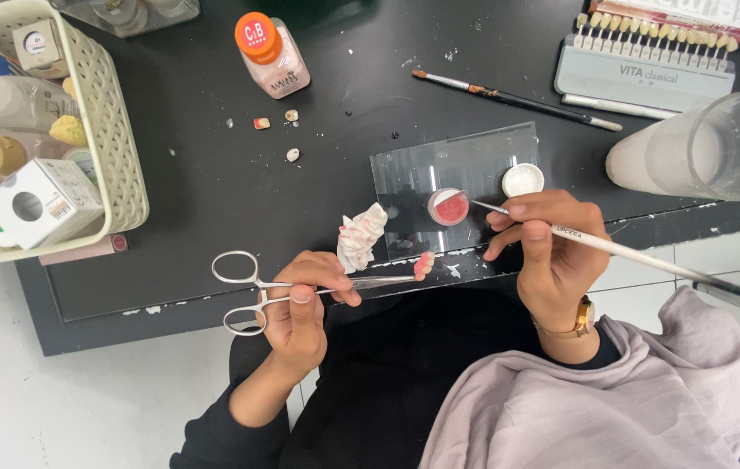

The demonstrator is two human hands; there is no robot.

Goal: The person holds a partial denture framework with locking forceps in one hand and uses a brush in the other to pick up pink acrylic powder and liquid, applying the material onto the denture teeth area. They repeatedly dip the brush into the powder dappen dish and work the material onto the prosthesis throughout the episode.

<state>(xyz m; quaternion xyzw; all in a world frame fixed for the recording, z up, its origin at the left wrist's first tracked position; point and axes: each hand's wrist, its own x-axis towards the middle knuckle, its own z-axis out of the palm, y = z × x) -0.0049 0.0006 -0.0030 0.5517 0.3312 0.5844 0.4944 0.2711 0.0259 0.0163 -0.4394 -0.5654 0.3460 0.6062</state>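
Note:
My left hand (pixel 300 300) grips steel scissor-handled forceps (pixel 244 291) whose tips clamp a small pink tooth piece (pixel 424 263) near the table's front edge. My right hand (pixel 548 247) holds a thin white brush (pixel 648 258) like a pen, its tip touching a small round dish of pink paste (pixel 449 207) on a clear glass slab (pixel 474 161). A small white round lid (pixel 523 180) sits on the slab beside the dish. A crumpled white tissue with pink stains (pixel 361 234) lies at the slab's left edge.
A pale basket (pixel 113 148) of jars and boxes stands at the left. An orange-capped bottle (pixel 272 54), loose tooth pieces (pixel 292 155), a second brush (pixel 517 100), a tooth shade guide (pixel 648 52) and a frosted glass tumbler (pixel 709 148) lie on the black table (pixel 196 191).

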